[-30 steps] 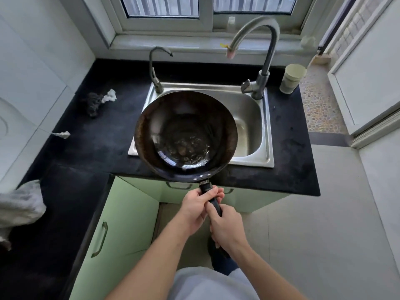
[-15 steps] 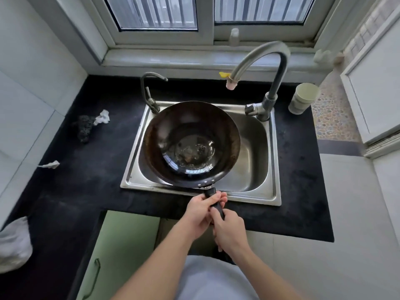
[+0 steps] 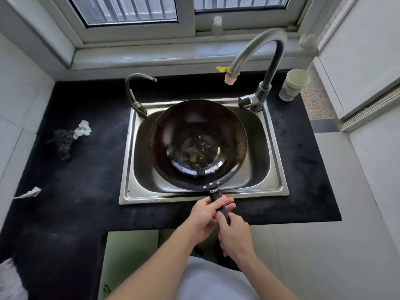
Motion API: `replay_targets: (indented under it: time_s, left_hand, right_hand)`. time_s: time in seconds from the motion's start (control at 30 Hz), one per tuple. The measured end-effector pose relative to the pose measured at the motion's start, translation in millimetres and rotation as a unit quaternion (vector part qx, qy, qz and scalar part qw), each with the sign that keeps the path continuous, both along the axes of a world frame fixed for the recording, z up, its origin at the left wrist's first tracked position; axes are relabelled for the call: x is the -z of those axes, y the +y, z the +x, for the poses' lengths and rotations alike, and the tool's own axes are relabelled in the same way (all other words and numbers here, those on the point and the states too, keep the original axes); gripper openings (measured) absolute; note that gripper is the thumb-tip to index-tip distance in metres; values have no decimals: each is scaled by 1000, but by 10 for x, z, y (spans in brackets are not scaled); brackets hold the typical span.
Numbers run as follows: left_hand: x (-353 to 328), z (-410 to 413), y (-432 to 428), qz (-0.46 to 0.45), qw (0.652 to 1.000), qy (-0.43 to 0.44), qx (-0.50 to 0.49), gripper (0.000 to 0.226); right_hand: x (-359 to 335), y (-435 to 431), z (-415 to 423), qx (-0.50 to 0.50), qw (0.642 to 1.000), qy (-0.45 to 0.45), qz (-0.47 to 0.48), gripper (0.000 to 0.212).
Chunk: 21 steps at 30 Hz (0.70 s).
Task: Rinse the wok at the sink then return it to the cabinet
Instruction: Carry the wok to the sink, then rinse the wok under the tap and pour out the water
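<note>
While the right hand (image 3: 234, 237) and, just ahead of it, the left hand (image 3: 204, 215) wrap their fingers (image 3: 225, 202) round its black handle (image 3: 218, 197) over the near edge of the worktop (image 3: 86, 191), the wok (image 3: 199, 135) lies mouth-up within the steel sink (image 3: 127, 169). Its dark, glossy bowl has a rusty-brown rim band and wet speckled residue at the bottom. Beyond arches the tap (image 3: 266, 61).

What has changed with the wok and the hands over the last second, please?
The wok moved forward, away from the person, and down into the sink. The left hand and right hand kept gripping its handle. The tap stayed off; the cup did not move.
</note>
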State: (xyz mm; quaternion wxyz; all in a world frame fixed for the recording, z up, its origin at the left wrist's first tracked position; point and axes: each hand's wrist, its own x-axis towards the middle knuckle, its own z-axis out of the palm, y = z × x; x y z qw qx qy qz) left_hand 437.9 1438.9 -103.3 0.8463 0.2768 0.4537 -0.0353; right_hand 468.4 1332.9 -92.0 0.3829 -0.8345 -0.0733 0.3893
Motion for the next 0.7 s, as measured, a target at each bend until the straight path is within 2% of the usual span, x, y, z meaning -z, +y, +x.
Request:
replay_targets:
  time_s: [0.27,0.7]
  left_hand:
    - [110,-127,178,-12,996,33,80,30]
    - [328,-206,352,-53,991,47,111,32]
  right_hand:
    - [159,180,-157,33,999,-15,-10,34]
    - [248,360,-271,89,996,1,-3,35]
